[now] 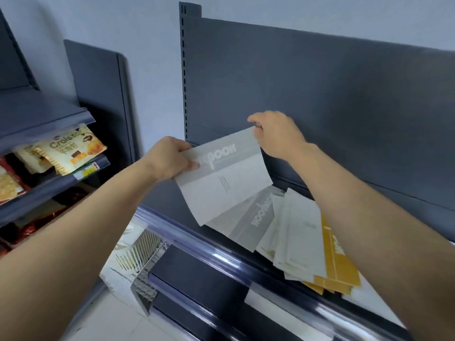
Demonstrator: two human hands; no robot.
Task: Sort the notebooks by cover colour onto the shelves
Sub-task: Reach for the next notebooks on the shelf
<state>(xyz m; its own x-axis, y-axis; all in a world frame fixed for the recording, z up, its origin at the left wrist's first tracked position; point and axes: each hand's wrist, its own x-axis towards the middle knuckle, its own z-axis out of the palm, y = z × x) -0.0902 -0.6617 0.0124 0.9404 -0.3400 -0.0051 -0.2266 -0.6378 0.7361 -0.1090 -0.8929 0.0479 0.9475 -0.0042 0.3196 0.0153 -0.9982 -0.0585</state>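
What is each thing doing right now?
Held grey notebook: lifted, tilted, above the shelf.
Left hand: grips that notebook's left edge.
Right hand: pinches its top corner.
Second grey notebook: lying on the shelf.
White notebooks: fanned out, lying flat.
Yellow notebook: partly under white ones.

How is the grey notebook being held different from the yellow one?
The grey notebook is grey and white; the yellow notebook is yellow. The left hand and right hand hold the grey notebook up; the yellow notebook lies on the shelf, partly under white notebooks. Both are thin.
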